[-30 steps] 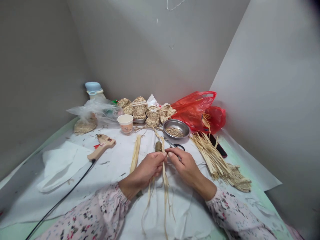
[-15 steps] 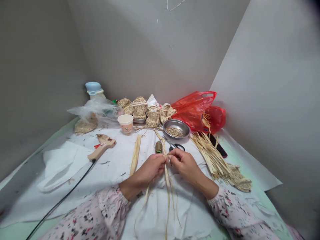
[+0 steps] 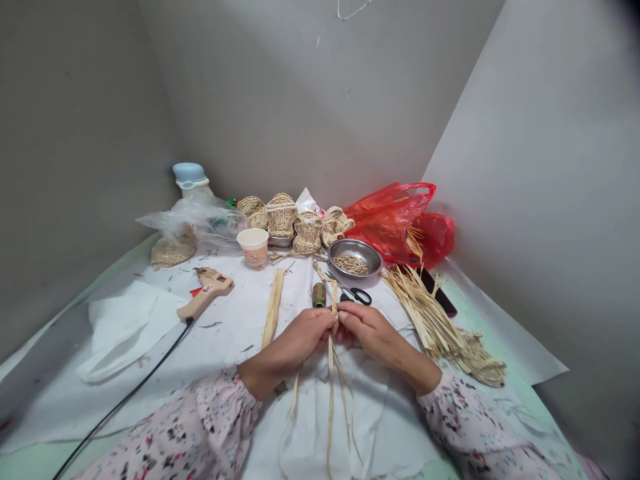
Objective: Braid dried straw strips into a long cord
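A narrow straw braid [image 3: 334,295] runs away from me along the middle of the table. Its loose strands [image 3: 331,393] hang down toward my body. My left hand [image 3: 315,328] pinches the braid from the left, fingers curled under. From the right, my right hand [image 3: 363,327] closes on the same spot, thumb and forefinger together; its other fingers are hidden. Just beyond my hands stand a spool of olive thread [image 3: 319,295] and black-handled scissors [image 3: 359,296]. A flat bundle of straw strips [image 3: 273,303] lies left of my left hand.
A glue gun [image 3: 210,292] with a black cord lies left. Farther back are a paper cup [image 3: 253,247], woven straw pieces [image 3: 281,217], a metal bowl [image 3: 356,259] of straw bits and a red plastic bag [image 3: 387,223]. More straw [image 3: 425,313] and a dark phone [image 3: 443,300] lie right.
My right hand's fingers have come lower and closer against the left hand at the braid. The loose strands have swung slightly. The whole view has shifted a little.
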`<move>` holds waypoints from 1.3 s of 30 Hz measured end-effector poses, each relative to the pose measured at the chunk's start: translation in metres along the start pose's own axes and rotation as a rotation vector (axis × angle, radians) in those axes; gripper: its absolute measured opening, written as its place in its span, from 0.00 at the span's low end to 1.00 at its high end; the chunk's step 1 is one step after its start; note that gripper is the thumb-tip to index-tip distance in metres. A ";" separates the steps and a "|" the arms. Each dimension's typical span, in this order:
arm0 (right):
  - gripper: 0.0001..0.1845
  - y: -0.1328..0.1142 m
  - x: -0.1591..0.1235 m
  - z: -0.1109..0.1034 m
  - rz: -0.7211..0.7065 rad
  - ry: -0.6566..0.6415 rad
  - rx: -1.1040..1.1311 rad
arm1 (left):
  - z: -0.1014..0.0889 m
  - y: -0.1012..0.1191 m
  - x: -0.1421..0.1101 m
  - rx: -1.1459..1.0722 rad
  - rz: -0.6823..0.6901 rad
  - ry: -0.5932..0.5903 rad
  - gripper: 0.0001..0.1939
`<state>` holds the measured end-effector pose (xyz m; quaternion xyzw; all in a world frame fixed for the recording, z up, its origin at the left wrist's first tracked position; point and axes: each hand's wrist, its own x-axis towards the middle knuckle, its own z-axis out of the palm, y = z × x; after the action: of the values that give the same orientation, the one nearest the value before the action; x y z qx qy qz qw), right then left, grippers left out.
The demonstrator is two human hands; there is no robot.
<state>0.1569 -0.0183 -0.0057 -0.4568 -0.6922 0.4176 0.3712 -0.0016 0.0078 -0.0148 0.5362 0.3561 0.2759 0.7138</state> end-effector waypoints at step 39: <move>0.07 0.005 -0.001 0.016 0.069 0.360 -0.251 | 0.026 0.022 -0.021 0.875 0.179 0.391 0.14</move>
<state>0.1448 -0.0221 -0.0161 -0.5901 -0.6453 0.2520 0.4145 0.0071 -0.0173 0.0150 0.7526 0.5186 0.2562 0.3147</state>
